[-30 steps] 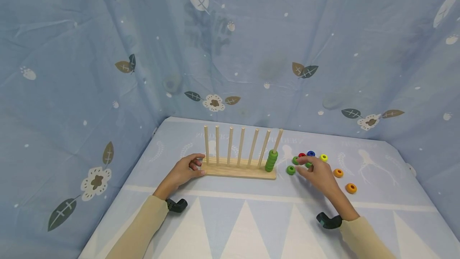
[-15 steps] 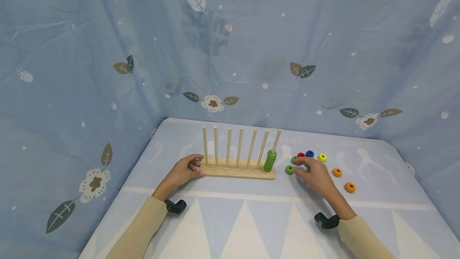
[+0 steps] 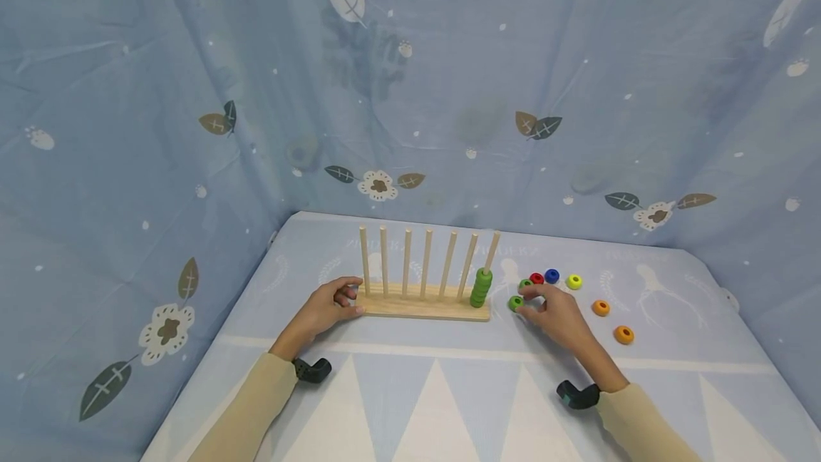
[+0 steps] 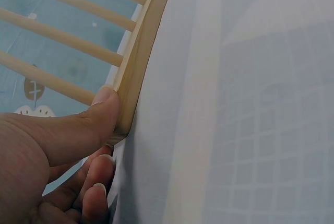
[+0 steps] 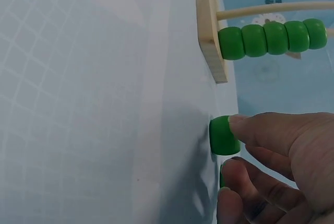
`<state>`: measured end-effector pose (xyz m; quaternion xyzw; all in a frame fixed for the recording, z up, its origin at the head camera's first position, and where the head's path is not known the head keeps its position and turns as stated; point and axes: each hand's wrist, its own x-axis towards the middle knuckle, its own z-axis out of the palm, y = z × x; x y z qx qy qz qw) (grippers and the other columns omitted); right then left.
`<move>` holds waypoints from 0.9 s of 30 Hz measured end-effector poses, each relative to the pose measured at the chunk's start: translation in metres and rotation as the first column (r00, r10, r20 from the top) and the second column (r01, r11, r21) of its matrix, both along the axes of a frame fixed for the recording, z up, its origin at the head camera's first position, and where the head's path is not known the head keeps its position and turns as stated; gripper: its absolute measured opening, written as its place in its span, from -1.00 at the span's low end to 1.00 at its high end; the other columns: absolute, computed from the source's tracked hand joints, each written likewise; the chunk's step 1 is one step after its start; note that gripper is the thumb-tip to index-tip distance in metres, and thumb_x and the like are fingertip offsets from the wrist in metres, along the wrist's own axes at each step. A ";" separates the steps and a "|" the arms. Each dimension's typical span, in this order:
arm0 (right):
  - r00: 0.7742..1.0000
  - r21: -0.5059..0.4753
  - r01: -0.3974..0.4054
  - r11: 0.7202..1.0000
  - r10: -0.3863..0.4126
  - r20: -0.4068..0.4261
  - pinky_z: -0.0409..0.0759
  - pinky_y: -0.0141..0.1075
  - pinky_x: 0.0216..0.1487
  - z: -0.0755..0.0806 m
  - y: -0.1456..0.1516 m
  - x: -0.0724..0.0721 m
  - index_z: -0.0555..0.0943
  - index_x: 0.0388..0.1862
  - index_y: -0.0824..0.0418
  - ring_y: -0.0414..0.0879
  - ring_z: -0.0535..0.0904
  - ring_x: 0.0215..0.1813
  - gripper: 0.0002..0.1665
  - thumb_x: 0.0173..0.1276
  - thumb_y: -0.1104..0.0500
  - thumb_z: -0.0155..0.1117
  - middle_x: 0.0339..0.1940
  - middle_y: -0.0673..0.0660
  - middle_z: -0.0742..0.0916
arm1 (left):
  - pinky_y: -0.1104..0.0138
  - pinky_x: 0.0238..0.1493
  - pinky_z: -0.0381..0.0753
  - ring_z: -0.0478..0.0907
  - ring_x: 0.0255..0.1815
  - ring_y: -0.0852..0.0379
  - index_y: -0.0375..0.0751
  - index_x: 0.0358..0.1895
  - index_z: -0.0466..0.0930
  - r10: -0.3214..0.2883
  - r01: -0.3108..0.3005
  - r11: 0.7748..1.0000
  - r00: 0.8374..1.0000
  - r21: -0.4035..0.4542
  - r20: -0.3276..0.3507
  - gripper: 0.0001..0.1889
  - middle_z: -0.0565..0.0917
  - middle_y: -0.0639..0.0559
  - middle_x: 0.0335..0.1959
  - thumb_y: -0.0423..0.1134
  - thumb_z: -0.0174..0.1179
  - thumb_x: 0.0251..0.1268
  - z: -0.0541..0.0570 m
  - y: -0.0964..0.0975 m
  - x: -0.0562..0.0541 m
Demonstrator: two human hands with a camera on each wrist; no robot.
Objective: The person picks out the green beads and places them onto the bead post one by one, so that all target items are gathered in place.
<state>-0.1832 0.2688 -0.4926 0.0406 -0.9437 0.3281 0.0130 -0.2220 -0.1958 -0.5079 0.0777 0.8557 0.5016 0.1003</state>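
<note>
Under the peg rack [image 3: 420,308], patterned tabletop [image 3: 487,394]; behind, blue leaf-print curtain [image 3: 449,91].

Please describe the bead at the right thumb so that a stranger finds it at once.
On the table stands a seven-peg rack. Just past its right end, beside the right hand, lies the green bead: the loose green one nearest the rack.

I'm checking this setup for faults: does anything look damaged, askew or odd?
Nothing looks broken or spilled: the wooden rack stands upright, its green beads stacked neatly. The one oddity is the dark, blurry smudges on the blue cloth behind, which look more like stains than pattern.
</note>
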 end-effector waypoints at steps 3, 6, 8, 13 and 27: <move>1.000 -0.001 0.008 1.000 -0.008 0.008 0.43 -0.32 -0.47 -0.001 -0.001 0.000 0.71 0.07 0.26 -0.09 0.46 -0.42 -0.61 0.30 0.17 0.53 -0.06 0.19 0.75 | 0.16 -0.07 0.45 0.46 -0.14 0.03 -0.15 0.41 0.50 -0.002 0.002 1.000 1.000 0.004 0.001 -0.37 0.58 -0.06 -0.02 -0.34 0.47 0.26 -0.001 0.000 0.000; 1.000 0.002 0.013 1.000 -0.013 0.011 0.43 -0.32 -0.48 -0.002 -0.002 -0.001 0.72 0.06 0.27 -0.09 0.46 -0.42 -0.61 0.29 0.16 0.53 -0.07 0.18 0.75 | 0.17 -0.07 0.45 0.46 -0.15 0.03 -0.16 0.40 0.50 -0.001 0.001 1.000 1.000 0.007 0.001 -0.37 0.58 -0.06 -0.02 -0.35 0.47 0.25 0.000 -0.001 0.000; 1.000 0.006 0.010 1.000 -0.010 0.006 0.42 -0.32 -0.47 -0.003 -0.002 -0.001 0.72 0.06 0.26 -0.09 0.46 -0.42 -0.61 0.29 0.16 0.54 -0.06 0.18 0.75 | 0.17 -0.07 0.45 0.46 -0.15 0.03 -0.16 0.40 0.50 -0.002 0.002 1.000 1.000 0.009 0.000 -0.37 0.58 -0.06 -0.02 -0.35 0.47 0.25 0.000 -0.001 0.000; 1.000 0.022 -0.001 1.000 0.002 -0.016 0.41 -0.32 -0.46 -0.006 -0.002 -0.003 0.74 0.05 0.26 -0.09 0.45 -0.40 -0.61 0.28 0.16 0.55 -0.09 0.15 0.75 | 0.16 -0.08 0.46 0.47 -0.15 0.02 -0.17 0.40 0.50 -0.011 0.011 1.000 1.000 0.017 -0.004 -0.37 0.58 -0.08 -0.02 -0.36 0.47 0.25 0.002 0.000 0.001; 1.000 0.028 -0.006 1.000 0.006 -0.023 0.38 -0.32 -0.46 -0.010 -0.002 -0.006 0.74 0.03 0.26 -0.10 0.44 -0.41 -0.63 0.28 0.15 0.55 -0.16 0.11 0.72 | 0.16 -0.09 0.45 0.47 -0.16 0.03 -0.17 0.40 0.51 -0.004 0.004 1.000 1.000 0.017 0.003 -0.37 0.58 -0.07 -0.03 -0.37 0.47 0.24 0.003 0.001 0.001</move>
